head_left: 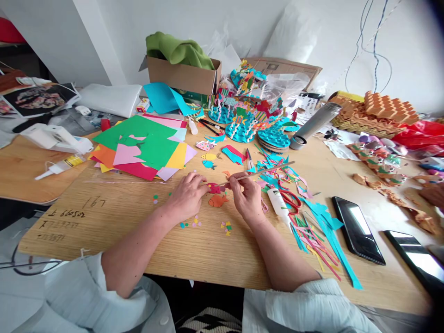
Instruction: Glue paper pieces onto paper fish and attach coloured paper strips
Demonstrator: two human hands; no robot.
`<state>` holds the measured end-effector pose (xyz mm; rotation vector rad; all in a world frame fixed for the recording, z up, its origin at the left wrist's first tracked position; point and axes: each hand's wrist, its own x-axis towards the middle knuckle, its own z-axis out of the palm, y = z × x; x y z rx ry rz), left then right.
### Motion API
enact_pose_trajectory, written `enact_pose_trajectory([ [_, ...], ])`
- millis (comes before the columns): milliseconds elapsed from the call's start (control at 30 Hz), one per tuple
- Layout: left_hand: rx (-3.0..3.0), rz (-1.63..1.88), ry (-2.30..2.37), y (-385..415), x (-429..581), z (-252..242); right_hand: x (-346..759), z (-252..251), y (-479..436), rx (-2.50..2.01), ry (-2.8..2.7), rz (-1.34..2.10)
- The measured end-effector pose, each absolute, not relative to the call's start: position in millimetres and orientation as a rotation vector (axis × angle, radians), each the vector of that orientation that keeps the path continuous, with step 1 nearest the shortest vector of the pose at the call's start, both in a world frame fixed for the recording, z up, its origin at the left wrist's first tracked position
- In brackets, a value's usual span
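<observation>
My right hand (247, 196) pinches a thin wooden stick (274, 169), whose lower end reaches a red paper fish (215, 188) on the table. Beside that fish lies my left hand (187, 194), palm down, its fingers loosely extended and the fingertips at the fish's left edge. Just below is an orange paper fish (218, 200). Small round paper dots (196, 223) are scattered near my left wrist, and tiny yellow and green scraps (227, 226) sit between my forearms. Farther back are a yellow fish (208, 157), a blue fish (209, 164) and a spotted fish (206, 145).
Coloured paper sheets (149, 138) are piled at left. A white glue bottle (278, 202), red scissors (293, 202) and paper strips (315, 238) lie right of my hand, near a phone (359, 229). Blue paper decorations (241, 129) and a cardboard box (182, 76) stand behind.
</observation>
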<state>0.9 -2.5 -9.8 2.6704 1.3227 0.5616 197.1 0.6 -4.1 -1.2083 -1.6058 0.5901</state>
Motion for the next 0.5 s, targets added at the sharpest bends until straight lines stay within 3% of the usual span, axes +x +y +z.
enact_pose_trajectory([
  [500,2.699,0.630,1.293,-1.5,0.7,-15.6,200.4,-1.1,3.3,-1.175,-1.404,0.572],
])
